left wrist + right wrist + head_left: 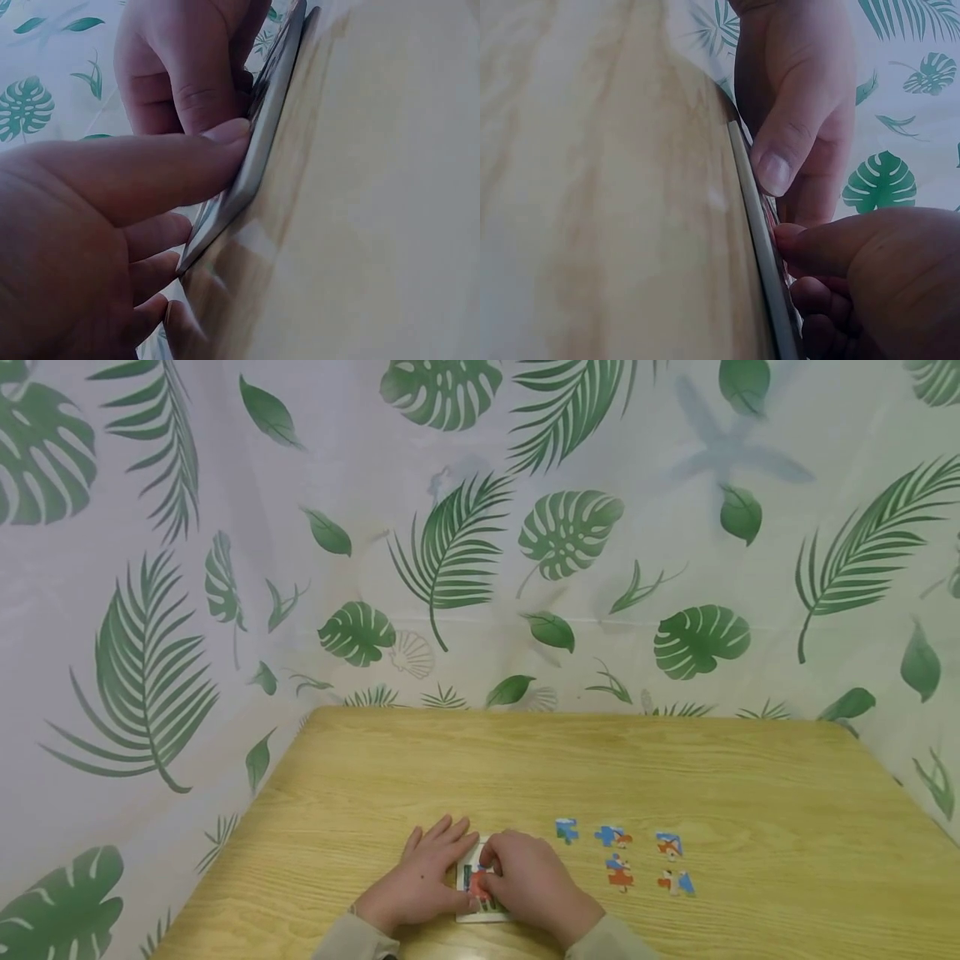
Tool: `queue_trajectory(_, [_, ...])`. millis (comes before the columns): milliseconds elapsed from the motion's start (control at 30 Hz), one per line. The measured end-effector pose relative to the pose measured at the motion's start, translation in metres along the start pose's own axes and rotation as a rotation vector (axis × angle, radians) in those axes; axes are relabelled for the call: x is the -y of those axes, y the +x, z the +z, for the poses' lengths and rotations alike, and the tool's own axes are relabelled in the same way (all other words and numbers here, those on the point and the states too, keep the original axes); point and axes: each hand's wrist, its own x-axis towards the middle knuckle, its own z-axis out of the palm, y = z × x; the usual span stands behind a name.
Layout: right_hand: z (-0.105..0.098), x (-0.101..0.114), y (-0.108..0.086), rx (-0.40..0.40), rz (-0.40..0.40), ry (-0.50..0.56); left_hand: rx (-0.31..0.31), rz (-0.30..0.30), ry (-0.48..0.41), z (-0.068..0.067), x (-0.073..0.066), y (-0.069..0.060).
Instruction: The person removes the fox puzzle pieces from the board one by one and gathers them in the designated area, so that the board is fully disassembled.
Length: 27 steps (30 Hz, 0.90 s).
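Note:
A small white-edged puzzle tray point(483, 919) with red, blue and dark green picture parts lies flat between the hands. The left hand point(423, 878) rests beside it with fingers spread and nearly straight; its thumb lies on the near part of the tray, and in the left wrist view this thumb point(180, 169) presses at the pale tray edge point(259, 161). Over the tray's right part, the right hand point(536, 881) has curled fingers, with thumb and index finger at a puzzle piece point(480, 882). The right wrist view shows its thumb point(817, 244) at the picture surface; the fingers partly hide the piece.
Right of the hands, several loose puzzle pieces lie apart on the wooden table point(450, 760): a blue and green one point(567, 830), blue and orange ones point(619, 873), and others point(677, 882) farther right. A leaf-patterned curtain point(480, 568) stands behind the table.

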Motion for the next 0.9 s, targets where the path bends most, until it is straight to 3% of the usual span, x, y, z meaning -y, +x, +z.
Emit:
queue_trajectory(200, [0.0011,0.0019,0.0005,0.018,0.02,0.01,-0.005,0.003,-0.005,0.0024,0.0026,-0.0018])
queue_trajectory(900, [0.0069,-0.0051,-0.0012,-0.028,0.078,0.215,0.005,-0.011,-0.008,0.0004,-0.0002,-0.0012])
